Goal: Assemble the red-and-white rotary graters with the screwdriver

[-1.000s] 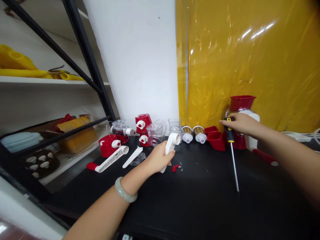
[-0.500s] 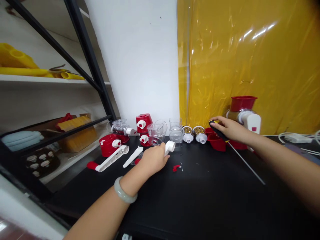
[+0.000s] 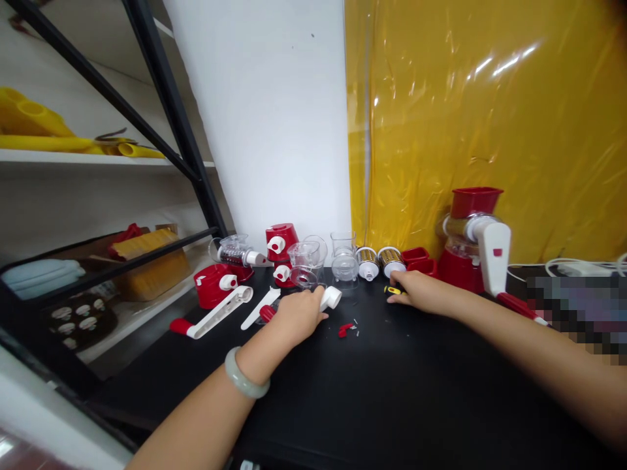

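Note:
My left hand [image 3: 296, 316] rests on the black table [image 3: 392, 385], fingers curled over a white crank handle [image 3: 330, 297] with a red grip that lies flat beneath it. My right hand [image 3: 421, 292] lies low on the table over a screwdriver, fingers closed round it; only the yellow and black handle end [image 3: 393, 290] shows past the fingertips. A small red broken piece [image 3: 345, 328] lies between the two hands. An assembled red and white rotary grater [image 3: 473, 245] stands just behind my right forearm.
Along the back stand red grater bodies [image 3: 213, 284], clear cups [image 3: 306, 261], two metal drums [image 3: 379, 261] and red trays [image 3: 422, 261]. Another white crank [image 3: 215, 313] lies at the left. A black metal shelf rack [image 3: 161, 111] with yellow parts stands at the left. White cables [image 3: 573, 267] lie at the right.
My left hand has lowered the white crank handle from upright to flat on the table. My right hand has brought the screwdriver down and leftward from the grater to the tabletop.

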`<state>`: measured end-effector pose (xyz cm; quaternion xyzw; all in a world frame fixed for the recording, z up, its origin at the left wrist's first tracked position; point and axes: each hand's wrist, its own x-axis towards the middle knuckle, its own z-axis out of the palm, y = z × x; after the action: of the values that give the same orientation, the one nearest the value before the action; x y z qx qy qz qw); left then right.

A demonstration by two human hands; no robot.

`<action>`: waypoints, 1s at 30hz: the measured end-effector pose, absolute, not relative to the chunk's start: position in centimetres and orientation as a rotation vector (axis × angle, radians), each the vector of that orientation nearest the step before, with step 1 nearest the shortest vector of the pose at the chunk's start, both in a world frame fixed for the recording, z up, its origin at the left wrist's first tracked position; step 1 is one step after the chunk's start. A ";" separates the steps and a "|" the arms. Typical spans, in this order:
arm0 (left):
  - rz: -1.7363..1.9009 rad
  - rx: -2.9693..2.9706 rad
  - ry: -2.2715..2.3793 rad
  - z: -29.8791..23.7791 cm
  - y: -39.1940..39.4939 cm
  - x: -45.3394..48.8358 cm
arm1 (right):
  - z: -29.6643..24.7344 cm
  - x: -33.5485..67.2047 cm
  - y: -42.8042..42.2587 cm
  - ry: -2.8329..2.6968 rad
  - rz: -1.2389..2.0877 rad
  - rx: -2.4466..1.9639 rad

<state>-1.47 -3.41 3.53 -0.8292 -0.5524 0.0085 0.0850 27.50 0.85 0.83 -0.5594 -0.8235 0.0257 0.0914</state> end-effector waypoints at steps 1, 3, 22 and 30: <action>0.037 -2.469 -1.655 3.5 -3.4 -1.5 | 0.8 27.5 0.8 -2.462 0.057 -1.678; 0.053 -2.462 -1.673 3.6 -3.4 -1.4 | 0.7 27.6 0.8 -2.495 0.021 -1.700; 0.007 -2.374 -1.736 5.1 -4.8 -1.0 | 1.4 25.8 -1.4 -2.530 -0.528 -1.675; -0.406 -2.161 -1.796 11.3 -5.8 -3.8 | 0.9 25.2 -2.2 -2.530 -0.661 -1.599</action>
<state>-3.83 -5.82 11.35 -0.7525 -0.6252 -0.1415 0.1507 25.23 -2.22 0.91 -0.5213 -0.8248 -0.2156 0.0384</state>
